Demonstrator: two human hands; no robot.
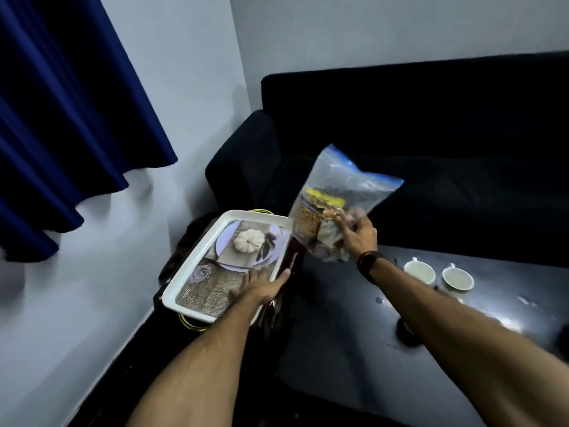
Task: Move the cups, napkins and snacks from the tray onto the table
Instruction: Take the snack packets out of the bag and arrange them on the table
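My right hand [357, 232] is pinched shut on the lower part of the snack bag [335, 208], which hangs in the air just past the tray's far right corner, at about one o'clock from the tray [197, 263], with its blue zip edge pointing up and away. My left hand [261, 288] lies flat and open on the tray's near right side, holding nothing, only steadying it. The tray looks bare of loose things now; what shows inside it seems to be a printed picture. Two cups [437, 275] already sit side by side on the counter [354, 349], at about three o'clock from the bag.

To do this well, I judge I should swing the bag toward four o'clock and lower it onto the open dark patch of counter near me, well apart from the cups so I do not knock them. Because I grip it low, the top may flop over, so I would let the bottom touch first, lay it flat, and only then loosen my fingers. I cannot make out any napkins for certain; something pale shows inside the bag, too blurred to name.
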